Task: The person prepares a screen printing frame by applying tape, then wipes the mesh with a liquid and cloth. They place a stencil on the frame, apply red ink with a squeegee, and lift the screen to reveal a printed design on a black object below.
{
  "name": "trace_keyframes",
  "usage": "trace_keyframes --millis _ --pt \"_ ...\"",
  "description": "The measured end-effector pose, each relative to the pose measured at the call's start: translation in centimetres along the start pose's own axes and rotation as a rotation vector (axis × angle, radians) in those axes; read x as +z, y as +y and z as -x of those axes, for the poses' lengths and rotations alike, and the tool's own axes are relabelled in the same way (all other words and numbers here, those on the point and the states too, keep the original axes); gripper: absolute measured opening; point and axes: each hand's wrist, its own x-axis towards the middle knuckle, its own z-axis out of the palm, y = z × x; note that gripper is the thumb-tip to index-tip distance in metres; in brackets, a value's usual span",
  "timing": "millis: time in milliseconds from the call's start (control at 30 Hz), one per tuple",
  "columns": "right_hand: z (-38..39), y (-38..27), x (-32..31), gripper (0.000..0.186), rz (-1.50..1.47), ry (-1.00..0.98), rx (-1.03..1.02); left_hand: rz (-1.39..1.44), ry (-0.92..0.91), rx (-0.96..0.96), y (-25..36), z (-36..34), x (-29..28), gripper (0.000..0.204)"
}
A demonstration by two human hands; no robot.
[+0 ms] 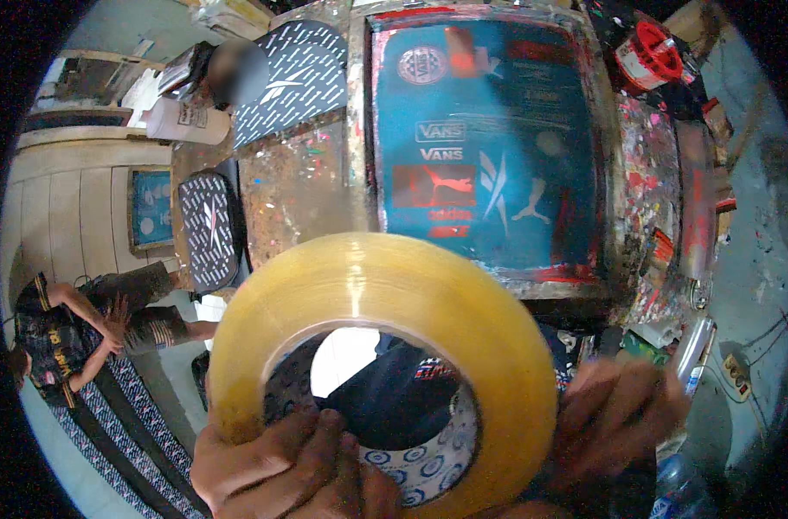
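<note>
A large roll of yellow packing tape (376,259) is held up in front of me, with a patterned inner core. My left hand (299,458) is closed on it at the lower left, fingers curled over into the ring. My right hand (614,415) is at the roll's right edge, slightly blurred, with curled fingers; what it pinches cannot be made out. Beyond the roll lies a framed teal printing screen (532,112) with printed shapes and red ink smears, on a paint-spattered worktable (290,173).
Patterned dark pieces (208,229) and a white container (186,121) are at the left; a red-and-white bucket (645,56) is at upper right. A person (73,337) with hands together is at the left, near long patterned strips (134,432). A power strip (736,376) lies at the right.
</note>
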Motion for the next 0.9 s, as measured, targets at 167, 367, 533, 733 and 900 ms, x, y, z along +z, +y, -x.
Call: trace_keyframes --millis 167,367,533,733,900 --pt "0.8 3.9 -1.4 0.01 0.047 0.373 0.339 -0.076 0.216 0.01 -1.4 1.3 2.2 0.016" --pt "0.8 9.1 -8.0 0.014 0.476 0.519 0.723 -0.319 0.292 -0.334 -9.8 6.4 8.8 0.032" --pt "0.9 14.3 -10.3 0.014 0.286 0.472 0.712 -0.589 0.282 -0.594 -18.7 14.7 18.8 0.037" --pt "0.7 16.6 -10.5 0.011 0.146 0.518 0.728 -0.62 0.309 -0.571 -21.0 18.4 24.3 0.037" --pt "0.8 17.5 -10.7 0.012 0.166 0.529 0.759 -0.632 0.323 -0.612 -21.0 18.6 26.3 0.035"
